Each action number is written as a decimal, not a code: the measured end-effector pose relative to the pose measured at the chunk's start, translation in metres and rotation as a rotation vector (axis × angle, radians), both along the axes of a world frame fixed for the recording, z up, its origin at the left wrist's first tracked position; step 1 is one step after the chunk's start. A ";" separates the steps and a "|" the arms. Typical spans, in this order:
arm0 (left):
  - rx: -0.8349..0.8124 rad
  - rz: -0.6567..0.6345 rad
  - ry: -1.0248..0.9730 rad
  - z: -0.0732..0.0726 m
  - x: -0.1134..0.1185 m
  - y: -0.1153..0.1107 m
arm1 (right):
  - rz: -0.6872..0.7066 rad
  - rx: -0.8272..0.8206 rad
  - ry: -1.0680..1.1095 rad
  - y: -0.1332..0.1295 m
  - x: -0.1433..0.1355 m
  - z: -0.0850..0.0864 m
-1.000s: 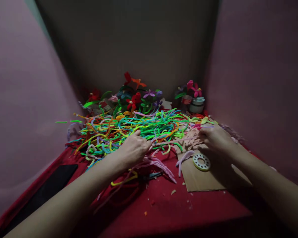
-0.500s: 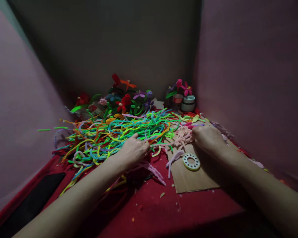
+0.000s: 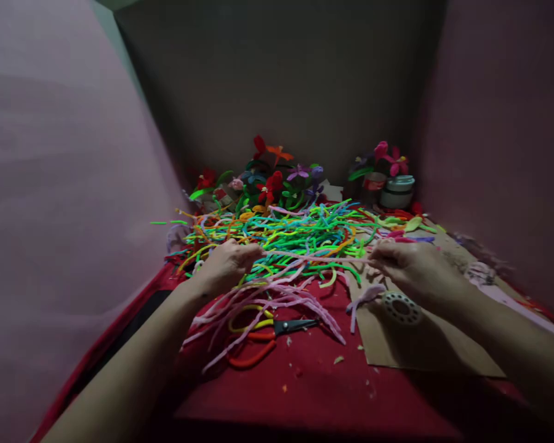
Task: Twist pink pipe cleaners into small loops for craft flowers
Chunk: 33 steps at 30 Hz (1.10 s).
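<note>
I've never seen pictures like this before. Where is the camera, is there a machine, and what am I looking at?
There's no machine here: these are a person's own bare hands. One camera, worn on the head, took every picture, looking forward and down past the arms. The left hand and the right hand each grip a pale pink fuzzy strand, which stretches between them. Behind it, a heap of colorful strands covers much of the red surface. Nearer lie some loose pink strands and scissors with yellow and red handles. Below the right hand is a cardboard sheet bearing a pale ring with holes. At the back stand fuzzy flowers and a jar.
</note>
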<state>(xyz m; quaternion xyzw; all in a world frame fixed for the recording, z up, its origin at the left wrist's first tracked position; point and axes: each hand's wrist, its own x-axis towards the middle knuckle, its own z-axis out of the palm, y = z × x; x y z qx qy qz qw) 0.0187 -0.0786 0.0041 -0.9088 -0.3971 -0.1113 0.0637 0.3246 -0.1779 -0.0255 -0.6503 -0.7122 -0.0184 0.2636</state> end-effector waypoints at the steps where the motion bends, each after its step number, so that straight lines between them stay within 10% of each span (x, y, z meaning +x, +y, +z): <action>1: -0.022 0.009 -0.019 0.000 -0.012 0.001 | 0.022 -0.077 -0.017 0.002 -0.013 0.002; 10: -0.099 0.078 0.031 -0.017 -0.070 0.012 | 0.061 -0.127 -0.276 0.042 -0.090 -0.004; 23: 0.079 -0.073 0.109 -0.030 0.003 -0.014 | 0.319 -0.057 -0.391 0.069 -0.123 -0.024; 33: 0.009 -0.020 0.198 -0.032 -0.009 0.000 | 0.324 -0.054 -0.193 0.082 -0.132 -0.046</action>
